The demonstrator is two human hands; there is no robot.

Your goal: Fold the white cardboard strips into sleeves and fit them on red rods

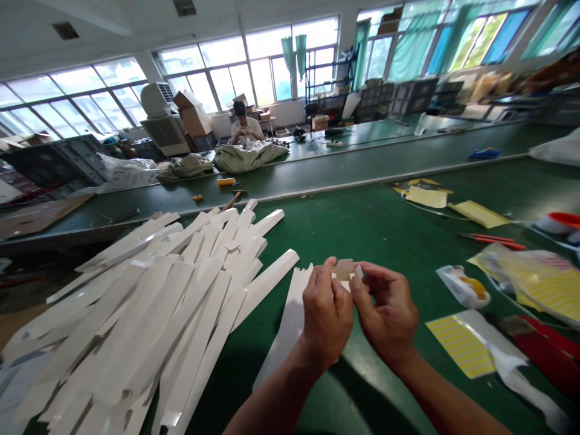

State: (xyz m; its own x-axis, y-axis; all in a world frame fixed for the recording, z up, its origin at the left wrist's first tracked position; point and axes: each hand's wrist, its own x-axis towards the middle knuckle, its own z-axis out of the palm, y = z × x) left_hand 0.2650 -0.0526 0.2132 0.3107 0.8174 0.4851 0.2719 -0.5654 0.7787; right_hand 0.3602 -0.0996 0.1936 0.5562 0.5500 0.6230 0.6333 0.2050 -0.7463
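Observation:
My left hand [327, 314] and my right hand [388, 314] are raised close together above the green table [371, 223]. Both pinch the end flaps of a long flat white carton blank [290, 320] that runs down under my left hand. A brownish inner flap [344, 269] shows between my fingertips. To the left lies a big loose pile of the same long white carton blanks [149, 308], fanned out across the table.
A sheet of small yellow stickers [462, 344] lies right of my hands, with plastic bags [534, 278], yellow sheets [475, 212], red tools [492, 240] and a small packet [462, 287]. A person [244, 128] sits at the far table beside fabric bundles [249, 156].

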